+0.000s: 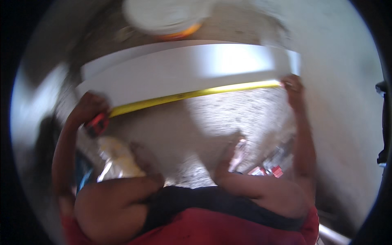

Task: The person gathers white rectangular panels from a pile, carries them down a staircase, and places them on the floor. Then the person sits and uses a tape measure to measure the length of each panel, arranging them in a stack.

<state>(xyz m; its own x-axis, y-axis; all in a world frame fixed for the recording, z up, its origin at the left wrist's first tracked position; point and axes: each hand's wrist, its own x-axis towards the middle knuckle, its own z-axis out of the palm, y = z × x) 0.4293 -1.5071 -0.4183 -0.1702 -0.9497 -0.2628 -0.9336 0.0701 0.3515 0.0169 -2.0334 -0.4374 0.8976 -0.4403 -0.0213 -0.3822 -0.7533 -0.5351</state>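
A yellow tape measure [183, 96] is drawn out along the near edge of a long white panel [163, 73]. Its red and black case [97, 123] sits in my left hand [90, 107], whose fingers are closed round it at the panel's left end. At the right end, my right hand [293, 86] pinches the blade's free tip. The blade slopes up slightly from left to right. A second white panel [118, 57] shows behind the first, partly covered by it. Blur hides the tape's markings and the fine finger detail.
Beyond the panels stands a round whitish bucket [163, 16] with an orange band. A pale crumpled bag [116, 159] lies by my left leg. Small red and white items [267, 170] lie by my right leg. A pale wall [343, 102] rises on the right.
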